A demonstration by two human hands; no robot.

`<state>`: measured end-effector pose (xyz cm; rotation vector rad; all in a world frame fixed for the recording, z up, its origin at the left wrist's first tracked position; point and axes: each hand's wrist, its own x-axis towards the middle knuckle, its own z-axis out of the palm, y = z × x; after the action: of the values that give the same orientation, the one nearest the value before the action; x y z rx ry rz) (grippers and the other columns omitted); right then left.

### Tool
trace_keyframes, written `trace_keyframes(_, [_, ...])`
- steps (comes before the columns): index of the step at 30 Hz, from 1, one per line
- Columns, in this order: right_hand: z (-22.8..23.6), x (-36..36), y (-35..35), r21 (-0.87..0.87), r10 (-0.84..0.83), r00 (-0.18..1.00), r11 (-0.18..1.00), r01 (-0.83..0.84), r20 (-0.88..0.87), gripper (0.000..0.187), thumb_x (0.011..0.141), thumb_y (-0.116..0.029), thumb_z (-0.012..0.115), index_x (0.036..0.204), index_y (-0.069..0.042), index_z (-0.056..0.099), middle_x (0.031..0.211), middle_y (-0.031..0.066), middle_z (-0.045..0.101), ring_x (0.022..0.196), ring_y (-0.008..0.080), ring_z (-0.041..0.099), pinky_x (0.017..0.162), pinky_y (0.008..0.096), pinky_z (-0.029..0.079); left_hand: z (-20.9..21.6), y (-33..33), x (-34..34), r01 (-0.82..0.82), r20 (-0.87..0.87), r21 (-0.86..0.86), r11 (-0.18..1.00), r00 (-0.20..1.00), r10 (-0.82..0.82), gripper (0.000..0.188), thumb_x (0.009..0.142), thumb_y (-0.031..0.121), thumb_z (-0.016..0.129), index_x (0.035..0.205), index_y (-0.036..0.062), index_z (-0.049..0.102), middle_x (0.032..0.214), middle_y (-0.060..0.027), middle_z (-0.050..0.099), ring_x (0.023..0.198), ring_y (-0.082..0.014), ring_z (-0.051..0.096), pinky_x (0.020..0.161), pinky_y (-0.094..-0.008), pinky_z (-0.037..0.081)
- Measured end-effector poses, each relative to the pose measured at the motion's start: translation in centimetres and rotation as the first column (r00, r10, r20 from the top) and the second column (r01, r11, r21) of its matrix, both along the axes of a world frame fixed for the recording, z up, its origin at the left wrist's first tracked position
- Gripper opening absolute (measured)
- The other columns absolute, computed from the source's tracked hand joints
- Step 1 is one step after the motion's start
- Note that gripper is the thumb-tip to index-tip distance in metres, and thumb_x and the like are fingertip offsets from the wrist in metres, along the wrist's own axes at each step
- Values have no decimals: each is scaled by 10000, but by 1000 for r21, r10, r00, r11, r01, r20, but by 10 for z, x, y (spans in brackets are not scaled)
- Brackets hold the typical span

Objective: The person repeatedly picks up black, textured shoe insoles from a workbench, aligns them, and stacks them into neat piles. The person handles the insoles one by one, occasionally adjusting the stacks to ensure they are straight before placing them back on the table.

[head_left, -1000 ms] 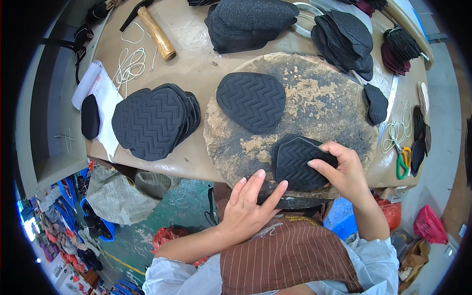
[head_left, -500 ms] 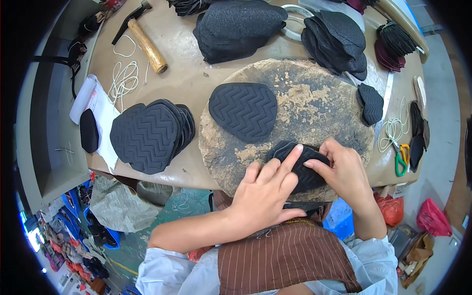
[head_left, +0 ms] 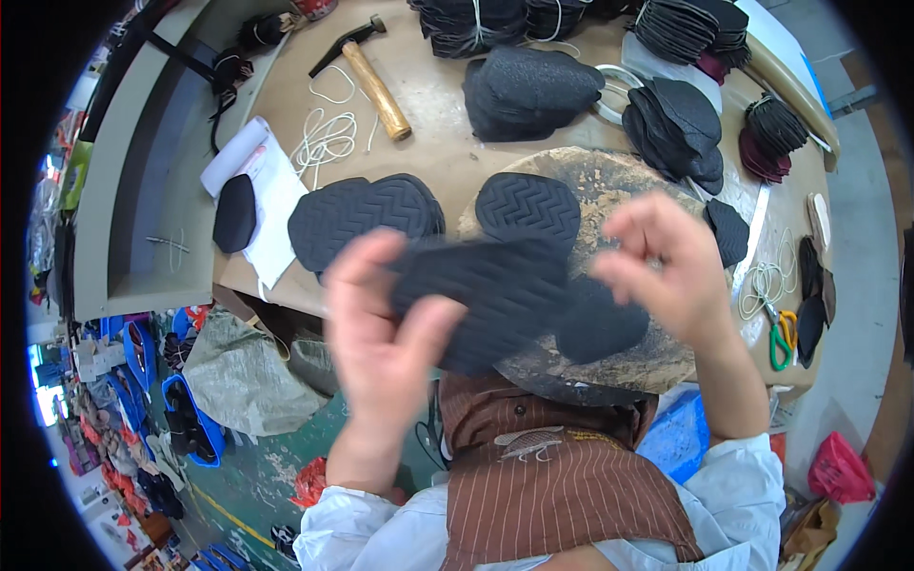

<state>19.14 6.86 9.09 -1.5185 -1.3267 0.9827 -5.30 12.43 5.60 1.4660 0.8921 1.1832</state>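
My left hand (head_left: 376,319) grips a black sole piece with a zigzag tread (head_left: 490,300), blurred by motion, lifted over the near left edge of a worn round block (head_left: 609,181). To its right, my right hand (head_left: 671,262) is raised above the block with thumb and curled fingers apart and nothing between them. A smooth dark rounded piece (head_left: 605,328) lies on the block below that hand. Farther back on the block rests another zigzag sole piece (head_left: 528,205). A stack of zigzag sole pieces (head_left: 357,219) sits on the table beyond my left hand.
A hammer (head_left: 376,90) and white cord (head_left: 324,138) lie at the back left, near a paper roll (head_left: 233,157). Stacks of black pieces (head_left: 528,95) line the back. Scissors (head_left: 783,338) with green and orange handles lie at the right edge.
My left hand has moved left and up, carrying the sole piece off the block. My right hand has released it and risen. The view has shifted, so the table appears farther right.
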Motion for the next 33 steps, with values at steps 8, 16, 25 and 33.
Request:
trace_keyframes(8, [-53, -16, 75, -16, 168, 725, 977, -212, 668, 652, 726, -92, 746, 1306, -40, 453, 1139, 160, 562, 1103, 352, 509, 962, 441, 389, -20, 86, -58, -235, -625, 328, 915, 672, 397, 711, 788, 180, 756, 1352, -18, 372, 1261, -198, 492, 1160, -280, 488, 978, -381, 405])
trace_keyframes(16, [-6, 45, -15, 359, 113, 901, 891, -279, 419, 168, 665, 32, 648, 755, -110, 635, 907, 27, 652, 984, 234, 609, 872, 384, 414, -62, 94, -94, -257, -327, -260, 931, 930, 165, 811, 886, 217, 665, 1469, -17, 153, 1390, -218, 369, 1231, -248, 422, 1039, -345, 331])
trace_keyframes(25, [-39, 105, -117, 572, -397, 913, 773, 276, 96, 147, 755, -39, 636, 645, -74, 543, 956, 137, 676, 1051, 319, 605, 899, 407, 468, -48, 103, -85, -47, -181, -390, 920, 983, -27, 828, 854, 137, 680, 1462, -32, 144, 1380, -197, 368, 1230, -239, 424, 1063, -337, 318])
trace_keyframes(33, [-53, 111, -132, 567, -406, 913, 761, 317, 34, 159, 757, 62, 636, 783, -63, 543, 1010, 149, 663, 1023, 275, 621, 889, 377, 481, -43, 92, -58, -56, -257, -313, 948, 966, -28, 859, 833, 129, 697, 1458, -41, 133, 1383, -217, 356, 1239, -251, 416, 1063, -332, 319])
